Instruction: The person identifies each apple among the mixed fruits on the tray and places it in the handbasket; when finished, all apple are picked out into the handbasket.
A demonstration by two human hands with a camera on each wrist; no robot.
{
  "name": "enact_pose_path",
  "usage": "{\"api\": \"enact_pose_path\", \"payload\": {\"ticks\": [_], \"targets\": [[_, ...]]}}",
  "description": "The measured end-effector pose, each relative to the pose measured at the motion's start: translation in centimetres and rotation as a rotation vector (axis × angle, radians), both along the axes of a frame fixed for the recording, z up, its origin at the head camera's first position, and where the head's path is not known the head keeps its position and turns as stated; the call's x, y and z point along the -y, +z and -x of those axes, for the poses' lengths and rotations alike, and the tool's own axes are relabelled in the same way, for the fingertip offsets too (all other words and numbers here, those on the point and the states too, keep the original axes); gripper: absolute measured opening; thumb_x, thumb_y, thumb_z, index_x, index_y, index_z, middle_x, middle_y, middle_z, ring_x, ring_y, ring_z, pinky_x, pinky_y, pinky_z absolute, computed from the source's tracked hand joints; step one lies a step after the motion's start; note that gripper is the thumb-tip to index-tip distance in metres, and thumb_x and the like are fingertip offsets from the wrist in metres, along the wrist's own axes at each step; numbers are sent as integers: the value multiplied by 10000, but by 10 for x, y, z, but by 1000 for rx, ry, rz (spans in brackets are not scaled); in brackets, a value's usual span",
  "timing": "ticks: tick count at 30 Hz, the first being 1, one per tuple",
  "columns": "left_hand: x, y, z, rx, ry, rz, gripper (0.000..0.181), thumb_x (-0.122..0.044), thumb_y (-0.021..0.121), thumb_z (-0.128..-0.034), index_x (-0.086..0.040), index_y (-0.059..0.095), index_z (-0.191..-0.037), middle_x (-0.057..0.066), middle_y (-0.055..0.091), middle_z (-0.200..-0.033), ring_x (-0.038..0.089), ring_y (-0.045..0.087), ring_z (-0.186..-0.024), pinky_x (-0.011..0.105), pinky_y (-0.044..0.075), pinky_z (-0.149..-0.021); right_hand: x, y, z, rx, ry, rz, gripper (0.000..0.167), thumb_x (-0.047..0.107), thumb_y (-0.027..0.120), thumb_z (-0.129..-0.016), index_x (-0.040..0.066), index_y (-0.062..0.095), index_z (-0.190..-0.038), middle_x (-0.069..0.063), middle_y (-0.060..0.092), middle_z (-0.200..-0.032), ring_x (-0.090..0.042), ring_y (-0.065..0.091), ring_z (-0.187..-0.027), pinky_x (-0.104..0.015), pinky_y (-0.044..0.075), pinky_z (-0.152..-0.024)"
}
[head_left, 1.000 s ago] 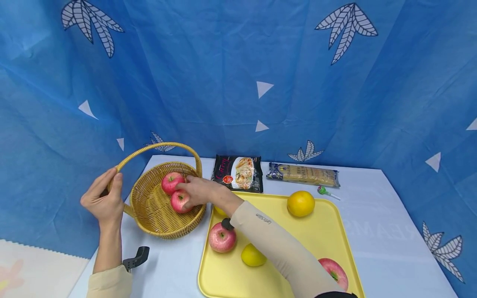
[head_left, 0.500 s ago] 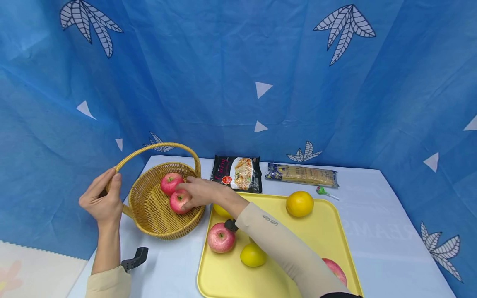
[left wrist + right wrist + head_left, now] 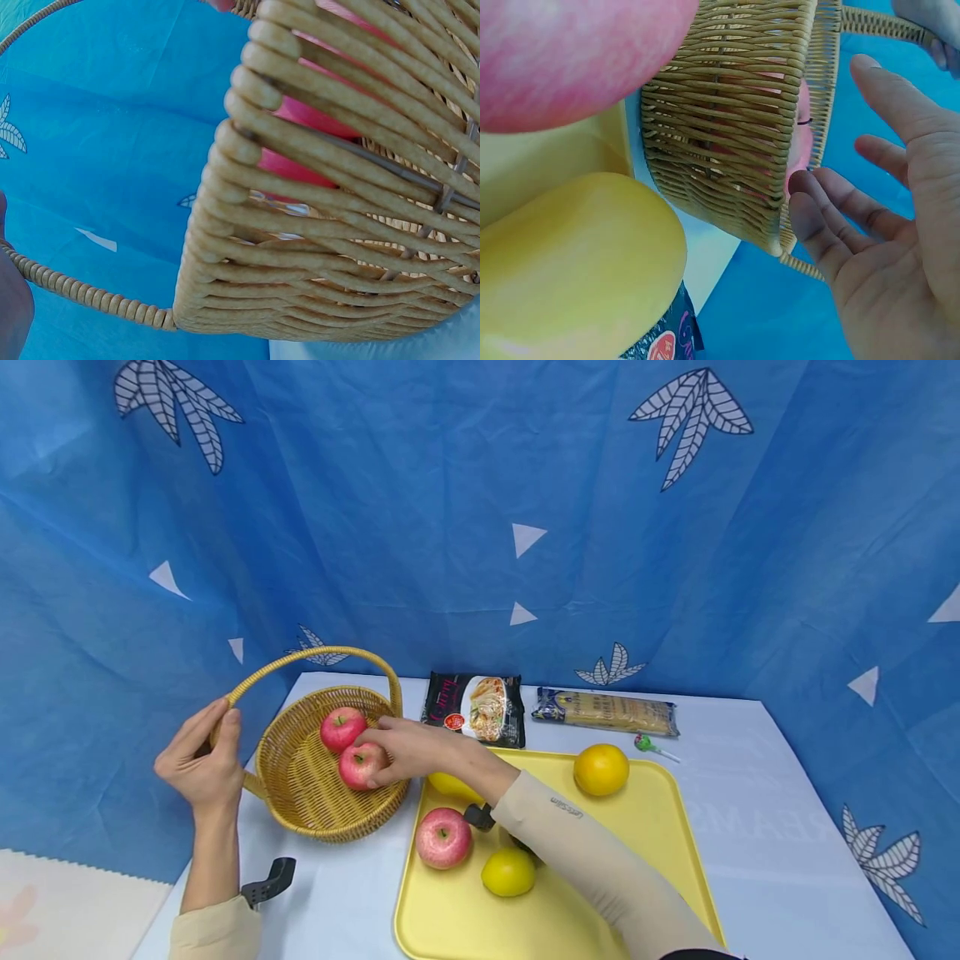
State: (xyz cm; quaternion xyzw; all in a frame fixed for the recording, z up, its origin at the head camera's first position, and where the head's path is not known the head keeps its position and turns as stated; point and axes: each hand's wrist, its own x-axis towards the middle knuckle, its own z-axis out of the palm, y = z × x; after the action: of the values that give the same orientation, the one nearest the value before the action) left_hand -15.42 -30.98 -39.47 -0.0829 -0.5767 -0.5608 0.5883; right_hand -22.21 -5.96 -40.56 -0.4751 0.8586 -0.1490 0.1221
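Note:
My left hand [image 3: 201,760] grips the handle of a wicker basket [image 3: 307,810], fingers curled around the handle's left side. Two red apples lie together in the basket, a rear apple [image 3: 342,729] and a front apple [image 3: 363,766]. My right hand [image 3: 408,752] reaches over the basket's right rim, close to the front apple. The right wrist view shows its fingers spread and relaxed, with nothing held; the palm [image 3: 892,292] faces the basket. Through the weave in the left wrist view, red apple skin [image 3: 307,116] shows.
On the yellow tray [image 3: 570,935] lie an apple [image 3: 444,838], a lemon [image 3: 508,872], a round yellow fruit [image 3: 602,769] and another yellow fruit [image 3: 453,787] under my right wrist. Behind it are a black noodle packet [image 3: 480,710], a pasta packet [image 3: 606,711] and a lollipop [image 3: 651,746].
My right forearm has shifted slightly right and now covers the apple at the tray's lower right. The right fingers loosen slightly beside the front apple. My left hand keeps its hold.

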Motion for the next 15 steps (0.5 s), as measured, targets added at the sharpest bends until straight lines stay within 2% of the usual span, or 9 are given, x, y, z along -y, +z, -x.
{"api": "enact_pose_path", "payload": {"ticks": [6, 8, 15], "targets": [[1, 1, -1, 10, 6, 3, 186, 118, 781, -756, 164, 733, -930, 202, 761, -950, 132, 752, -851, 149, 576, -773, -8, 5, -3, 9, 22, -7, 660, 552, 686, -902, 280, 501, -1474, -12, 500, -1428, -159, 519, -1218, -299, 471, -1042], [1, 1, -1, 9, 4, 0, 182, 125, 777, -754, 159, 736, -928, 202, 761, -948, 142, 754, -852, 149, 576, -772, -10, 7, -5, 19, 32, 0, 664, 558, 680, -903, 287, 495, -1480, -3, 507, -1407, -139, 525, -1160, -281, 480, -1015], [0, 0, 0, 19, 2, -3, 198, 92, 796, -763, 173, 728, -930, 197, 762, -956, 144, 754, -870, 158, 579, -785, -28, 15, -16, 5, 57, 19, 649, 557, 664, -915, 265, 504, -1472, 29, 541, -1342, -85, 513, -1113, -219, 476, -974]]}}
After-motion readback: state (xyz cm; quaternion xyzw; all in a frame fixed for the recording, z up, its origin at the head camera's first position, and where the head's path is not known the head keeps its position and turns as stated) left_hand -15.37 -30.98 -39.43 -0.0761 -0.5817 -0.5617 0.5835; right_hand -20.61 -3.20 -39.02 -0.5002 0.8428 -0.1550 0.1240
